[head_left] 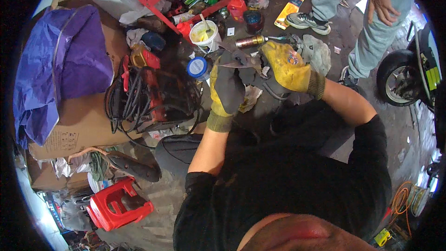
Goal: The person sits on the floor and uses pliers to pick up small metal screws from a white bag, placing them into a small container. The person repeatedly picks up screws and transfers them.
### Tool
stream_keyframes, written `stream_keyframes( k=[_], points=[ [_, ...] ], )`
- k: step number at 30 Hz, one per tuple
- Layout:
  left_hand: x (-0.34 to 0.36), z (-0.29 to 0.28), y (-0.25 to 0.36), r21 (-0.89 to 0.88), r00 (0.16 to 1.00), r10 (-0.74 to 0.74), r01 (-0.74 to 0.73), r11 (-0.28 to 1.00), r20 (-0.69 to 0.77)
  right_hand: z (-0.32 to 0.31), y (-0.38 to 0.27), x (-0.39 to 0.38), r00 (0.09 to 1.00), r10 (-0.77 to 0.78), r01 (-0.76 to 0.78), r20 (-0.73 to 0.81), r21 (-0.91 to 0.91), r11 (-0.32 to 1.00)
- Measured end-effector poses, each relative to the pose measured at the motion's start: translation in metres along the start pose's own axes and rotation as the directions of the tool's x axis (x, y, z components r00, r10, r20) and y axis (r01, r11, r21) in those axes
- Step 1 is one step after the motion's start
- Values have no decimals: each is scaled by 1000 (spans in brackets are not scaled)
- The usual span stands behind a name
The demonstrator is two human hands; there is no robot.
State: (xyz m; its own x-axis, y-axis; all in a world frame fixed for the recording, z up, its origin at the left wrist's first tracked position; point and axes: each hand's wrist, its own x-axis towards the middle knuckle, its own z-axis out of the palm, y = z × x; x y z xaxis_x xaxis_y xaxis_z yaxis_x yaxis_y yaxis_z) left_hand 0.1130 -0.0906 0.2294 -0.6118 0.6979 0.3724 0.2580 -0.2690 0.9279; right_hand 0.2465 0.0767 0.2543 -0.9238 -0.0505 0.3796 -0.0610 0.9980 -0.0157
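Both my hands wear yellow work gloves with grey palms and meet in front of me. My left hand (226, 86) is closed on the left end of a dark, rough metal-looking piece (245, 60) with an uneven outline; its exact kind cannot be made out. At the piece's right end my right hand (289, 69) has its fingers bent round it, partly hidden by the glove. Just beyond my right hand lies a spray can (251, 42) on its side. A white tub (205, 36) of yellowish paste, with a brush in it, stands past my left hand, near a round blue lid (197, 67).
Left of me are a red machine with coiled black cable (139, 97), a large cardboard box (88, 116) and purple sheeting (69, 51). A red stool (120, 204) is at lower left. Another person's grey-trousered legs (378, 42) stand far right, near a wheel (397, 76). A red rack (158, 0) stands ahead.
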Motion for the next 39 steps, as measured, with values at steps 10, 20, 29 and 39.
stream_keyframes(
  k=[10, 20, 29, 39],
  points=[
    [-9, 1, 8, 63, 996, 88, -90, 994, 27, 25, -5, -20, 960, -36, 66, -278, 98, 993],
    [-25, 4, -23, -36, 937, 39, -55, 998, -348, 47, -15, -15, 997, 68, -67, 32, -36, 997],
    [-20, -5, -2, 313, 959, 230, -170, 934, -165, 43, -18, -6, 915, 90, 15, -394, 257, 966],
    [-5, -22, 20, 151, 999, 37, -32, 988, -30, 36, -3, -19, 994, 113, -108, 6, 351, 930]
  ],
)
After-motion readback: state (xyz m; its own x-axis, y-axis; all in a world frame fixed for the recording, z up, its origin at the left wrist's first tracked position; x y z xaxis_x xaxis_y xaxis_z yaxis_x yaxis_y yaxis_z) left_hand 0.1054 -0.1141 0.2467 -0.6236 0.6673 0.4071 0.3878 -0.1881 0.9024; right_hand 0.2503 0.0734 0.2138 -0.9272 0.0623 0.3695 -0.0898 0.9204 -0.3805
